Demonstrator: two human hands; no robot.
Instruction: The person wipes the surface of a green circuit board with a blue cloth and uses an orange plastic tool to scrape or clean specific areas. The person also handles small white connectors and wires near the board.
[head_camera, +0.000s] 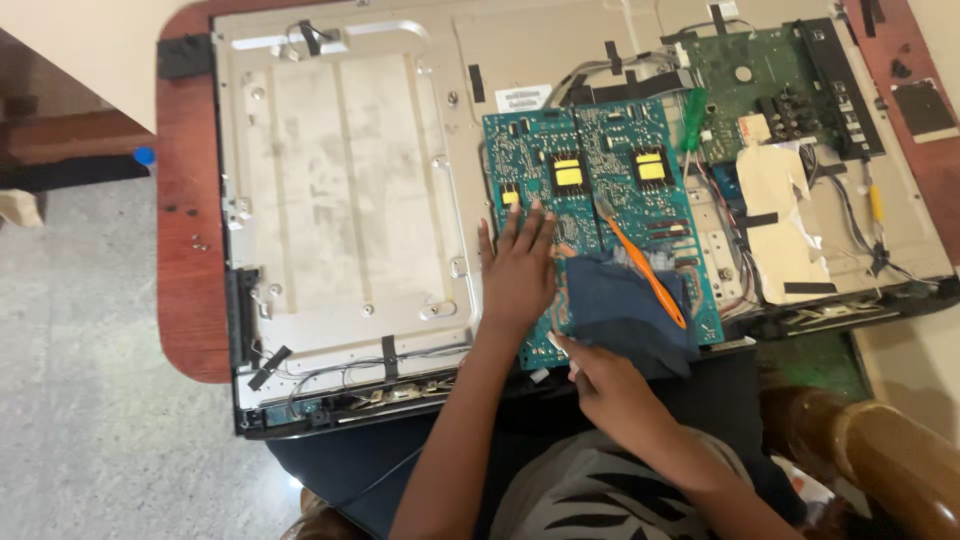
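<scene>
Pressing left hand (518, 272) on teal circuit board (590, 190), orange toothbrush (640, 262) lying diagonally, bristles up-left

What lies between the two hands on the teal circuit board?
In the head view, a dark blue cloth lies between the left hand and right hand, on the teal circuit board.

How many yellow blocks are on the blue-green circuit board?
3. One small yellow block sits just above the left hand's fingertips, a bigger one is up and to its right, and another is farther right. The dark cloth may hide others.
</scene>
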